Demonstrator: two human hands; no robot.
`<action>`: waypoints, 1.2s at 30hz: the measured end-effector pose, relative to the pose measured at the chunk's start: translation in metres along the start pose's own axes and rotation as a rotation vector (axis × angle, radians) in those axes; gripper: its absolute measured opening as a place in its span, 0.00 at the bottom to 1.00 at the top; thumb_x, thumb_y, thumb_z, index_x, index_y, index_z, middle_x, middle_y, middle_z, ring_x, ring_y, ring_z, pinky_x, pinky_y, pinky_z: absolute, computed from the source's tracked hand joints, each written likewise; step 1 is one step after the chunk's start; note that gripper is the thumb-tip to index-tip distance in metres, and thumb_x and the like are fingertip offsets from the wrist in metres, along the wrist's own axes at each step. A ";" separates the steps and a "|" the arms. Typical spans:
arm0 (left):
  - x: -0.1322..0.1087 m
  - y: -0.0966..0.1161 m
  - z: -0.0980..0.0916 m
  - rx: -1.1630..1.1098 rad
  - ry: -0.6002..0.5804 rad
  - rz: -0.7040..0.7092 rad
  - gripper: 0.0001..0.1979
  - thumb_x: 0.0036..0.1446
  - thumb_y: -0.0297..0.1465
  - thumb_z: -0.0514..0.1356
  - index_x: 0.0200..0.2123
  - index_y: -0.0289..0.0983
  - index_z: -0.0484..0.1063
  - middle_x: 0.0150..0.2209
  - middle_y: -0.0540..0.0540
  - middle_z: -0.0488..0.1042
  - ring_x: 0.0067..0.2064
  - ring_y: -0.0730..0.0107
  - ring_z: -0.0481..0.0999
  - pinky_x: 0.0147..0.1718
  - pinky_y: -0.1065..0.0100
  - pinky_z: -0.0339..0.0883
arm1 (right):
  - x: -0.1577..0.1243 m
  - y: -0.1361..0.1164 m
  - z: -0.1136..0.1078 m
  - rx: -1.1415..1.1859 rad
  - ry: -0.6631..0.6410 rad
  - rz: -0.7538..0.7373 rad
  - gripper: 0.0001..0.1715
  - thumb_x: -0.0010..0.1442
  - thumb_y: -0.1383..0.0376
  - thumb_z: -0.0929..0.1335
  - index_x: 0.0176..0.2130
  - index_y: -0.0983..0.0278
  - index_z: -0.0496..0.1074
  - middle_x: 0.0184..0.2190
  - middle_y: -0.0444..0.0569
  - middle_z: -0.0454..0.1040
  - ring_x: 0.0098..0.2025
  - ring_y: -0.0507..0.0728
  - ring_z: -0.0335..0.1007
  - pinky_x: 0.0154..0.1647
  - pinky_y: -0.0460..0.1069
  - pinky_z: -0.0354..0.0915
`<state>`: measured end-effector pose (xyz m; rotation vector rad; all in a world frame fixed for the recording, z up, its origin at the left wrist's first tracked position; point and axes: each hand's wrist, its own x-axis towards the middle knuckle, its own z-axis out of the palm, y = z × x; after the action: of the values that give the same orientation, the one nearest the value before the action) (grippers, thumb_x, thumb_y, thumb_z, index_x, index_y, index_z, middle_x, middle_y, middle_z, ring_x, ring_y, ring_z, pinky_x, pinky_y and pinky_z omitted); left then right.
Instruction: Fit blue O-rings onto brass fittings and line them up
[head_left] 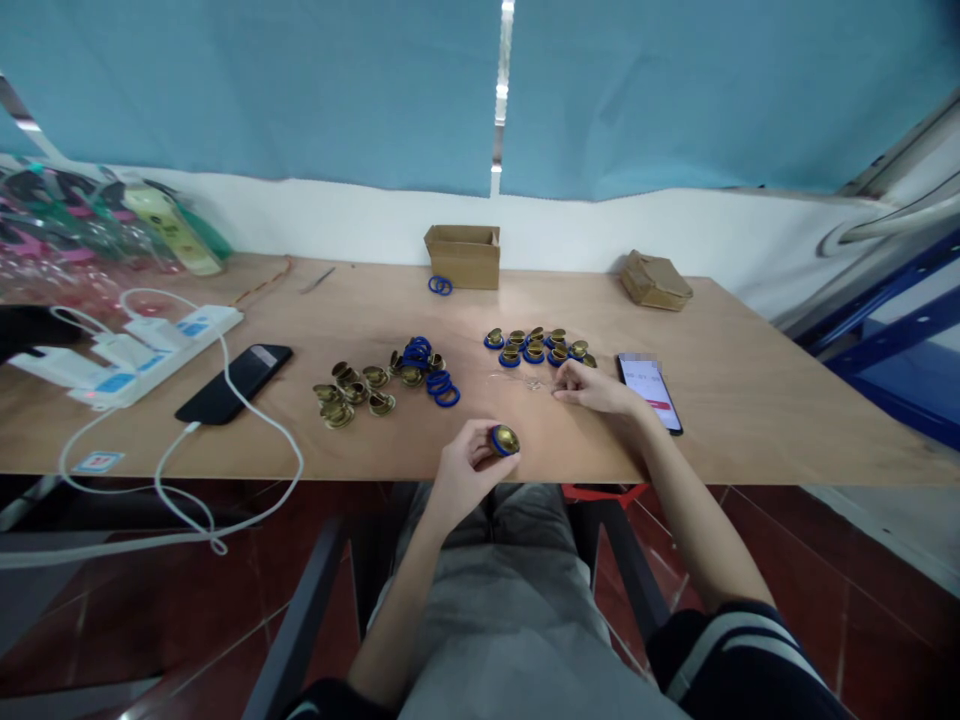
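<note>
Near the table's front edge, my left hand (466, 470) is closed around a round brass-coloured piece (507, 440) with a blue ring on it. My right hand (592, 388) rests on the table to the right, fingertips pinched together beside a few small thin clear or wire-like bits (533, 383); whether it holds one is too small to tell. Behind it stand several brass-coloured pieces with blue rings (534, 350). To the left lie several brass-coloured pieces (345, 385) without visible rings, and a pile of loose blue rings (441, 388).
A phone with a lit screen (651, 390) lies right of my right hand. At the back are an open cardboard box (465, 258) and a brown package (656, 279). On the left are a dark phone (234, 384), a power strip (165, 355) with white cables and several bottles (176, 225).
</note>
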<state>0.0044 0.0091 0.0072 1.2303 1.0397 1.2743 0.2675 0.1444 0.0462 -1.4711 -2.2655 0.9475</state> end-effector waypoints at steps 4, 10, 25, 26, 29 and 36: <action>-0.001 0.001 0.000 -0.003 -0.003 0.001 0.20 0.49 0.29 0.70 0.46 0.37 0.71 0.41 0.43 0.81 0.45 0.64 0.82 0.49 0.63 0.76 | 0.000 0.000 -0.001 -0.035 0.029 0.051 0.16 0.56 0.58 0.71 0.41 0.63 0.66 0.24 0.39 0.66 0.26 0.52 0.59 0.28 0.47 0.55; 0.000 0.000 0.000 -0.015 -0.002 0.005 0.21 0.49 0.29 0.71 0.46 0.36 0.71 0.42 0.44 0.80 0.45 0.65 0.82 0.49 0.63 0.76 | 0.002 -0.002 -0.001 -0.056 0.023 0.080 0.15 0.56 0.57 0.71 0.37 0.63 0.66 0.24 0.40 0.67 0.26 0.52 0.60 0.29 0.46 0.55; -0.001 0.002 -0.004 -0.066 -0.049 -0.013 0.21 0.48 0.29 0.71 0.46 0.37 0.71 0.42 0.45 0.80 0.45 0.65 0.81 0.48 0.64 0.75 | -0.003 -0.008 -0.008 0.145 -0.103 0.171 0.24 0.54 0.48 0.74 0.31 0.61 0.64 0.19 0.39 0.68 0.18 0.50 0.64 0.19 0.45 0.58; -0.001 0.002 -0.004 -0.065 -0.047 -0.008 0.21 0.48 0.29 0.71 0.46 0.37 0.71 0.42 0.45 0.80 0.45 0.65 0.81 0.48 0.64 0.75 | -0.005 -0.010 -0.010 0.177 -0.121 0.176 0.25 0.54 0.47 0.74 0.31 0.61 0.64 0.19 0.39 0.68 0.17 0.50 0.65 0.18 0.45 0.59; -0.003 0.001 -0.003 -0.056 -0.027 0.015 0.22 0.47 0.29 0.72 0.46 0.37 0.71 0.42 0.44 0.80 0.45 0.64 0.82 0.48 0.64 0.76 | -0.017 -0.019 -0.015 0.256 -0.128 0.113 0.25 0.58 0.45 0.72 0.30 0.62 0.65 0.19 0.40 0.69 0.18 0.49 0.65 0.19 0.45 0.62; -0.007 0.004 0.002 -0.030 0.048 0.076 0.22 0.46 0.28 0.72 0.45 0.37 0.73 0.42 0.44 0.80 0.45 0.63 0.82 0.47 0.64 0.76 | -0.052 -0.073 0.016 0.590 -0.204 -0.151 0.21 0.64 0.48 0.69 0.34 0.63 0.67 0.24 0.42 0.73 0.24 0.50 0.71 0.27 0.46 0.70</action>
<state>0.0051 0.0021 0.0110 1.2316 1.0133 1.3789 0.2300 0.0728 0.0877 -0.9694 -1.9323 1.5969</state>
